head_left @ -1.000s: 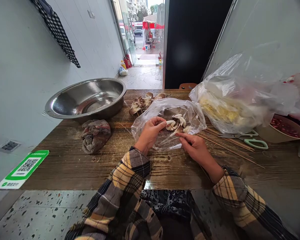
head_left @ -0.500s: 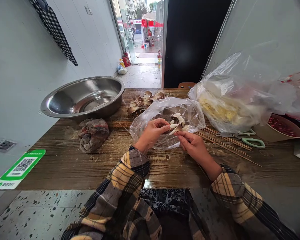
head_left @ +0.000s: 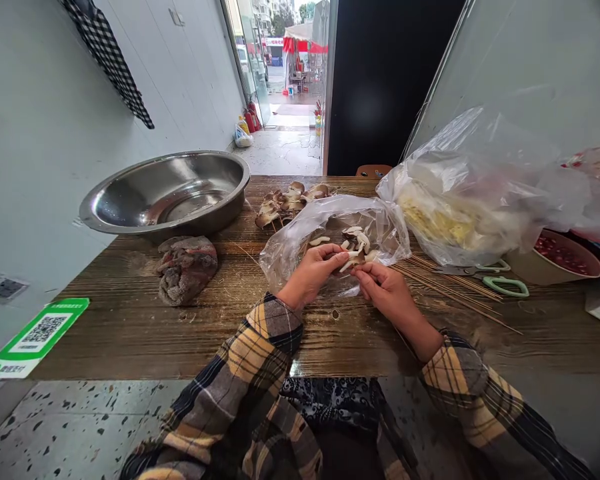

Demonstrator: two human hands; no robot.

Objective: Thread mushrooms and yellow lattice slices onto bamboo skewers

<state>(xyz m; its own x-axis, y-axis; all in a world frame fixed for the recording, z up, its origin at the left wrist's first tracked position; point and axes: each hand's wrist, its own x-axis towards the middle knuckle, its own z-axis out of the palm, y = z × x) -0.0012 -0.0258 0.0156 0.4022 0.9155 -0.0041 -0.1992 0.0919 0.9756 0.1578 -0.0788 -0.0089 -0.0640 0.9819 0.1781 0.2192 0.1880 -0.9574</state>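
Note:
Over an open clear plastic bag (head_left: 285, 250), my left hand (head_left: 316, 272) is closed, its thumb and fingers pinching a mushroom piece (head_left: 353, 261) with a pale stem and brown cap. My right hand (head_left: 387, 290) is closed in a pinch at the right edge of that piece. A thin bamboo skewer (head_left: 409, 345) runs back from it beneath the wrist; the tip is hidden. Loose mushroom pieces (head_left: 363, 239) lie inside the bag. Behind the bag sits a pile of skewered brown mushrooms (head_left: 280, 202).
A steel basin (head_left: 165, 167) stands at the left, with a crumpled grey-brown cloth (head_left: 187, 270) before it. Bare bamboo skewers (head_left: 450, 290) and green-handled scissors (head_left: 505, 287) lie at the right. Behind them are a bag of yellow food (head_left: 440, 217) and a tub of red pieces (head_left: 555, 267).
My left hand has shifted slightly right, closer to my right hand, with the mushroom piece. A pale piece in the bag now shows left of the fingers. My right hand has hardly moved.

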